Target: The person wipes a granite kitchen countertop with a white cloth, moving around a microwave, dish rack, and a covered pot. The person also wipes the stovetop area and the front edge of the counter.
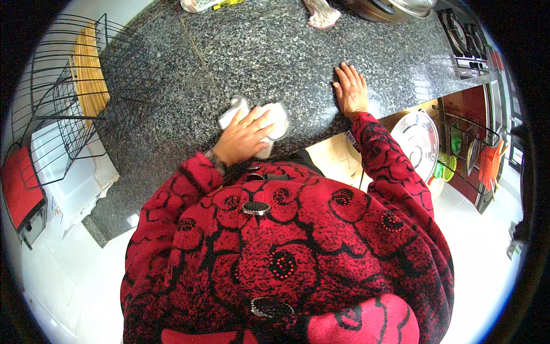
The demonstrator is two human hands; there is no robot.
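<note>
My left hand [247, 135] lies on a crumpled white cloth [275, 118] and presses it against the speckled granite countertop [266, 64], close to the near edge. The fingers are slightly spread, and parts of the cloth stick out on both sides; the cloth looks a little blurred. To the right, my right hand [352, 92] rests palm down on the same granite, its fingers extended and nothing in it. Whether the left fingertips grip the cloth's folds is partly hidden.
A black wire rack [68, 116] stands left, around a yellowish slatted object [90, 73], beside a whitish plastic container [64, 159]. At the far side are a metal pot [378, 10] and a pale cloth [321, 15]. A stove [462, 38] is at right, with a round metal lid or tray [416, 144] below the counter.
</note>
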